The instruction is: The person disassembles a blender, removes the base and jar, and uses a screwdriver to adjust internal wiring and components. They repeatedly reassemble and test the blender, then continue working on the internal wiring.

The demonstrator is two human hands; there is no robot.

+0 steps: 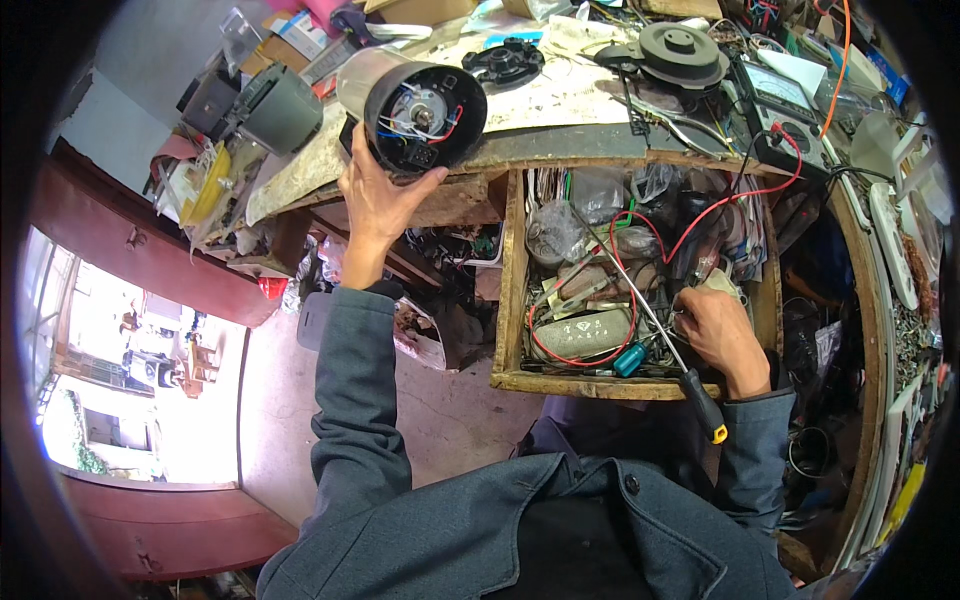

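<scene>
My left hand [375, 200] holds a cylindrical appliance housing [385, 85] at the bench's front edge, its open black end toward me showing a motor [420, 113] with red and blue wires. My right hand [718, 330] reaches into the open wooden drawer [508, 330], fingers curled among the contents; what they grip is unclear. A long screwdriver [700, 395] with a black and yellow handle lies diagonally across the drawer beside it. A short teal-handled tool [630, 358] and a red lead [685, 232] are also in the drawer, among plastic bags and small parts.
The cluttered bench [530, 135] holds a black round part [505, 62], a grey round base [670, 55], a multimeter [785, 130] and a grey plastic housing [280, 105]. A dense shelf of parts [895, 240] runs along the right; a red-framed doorway [140, 235] is at left.
</scene>
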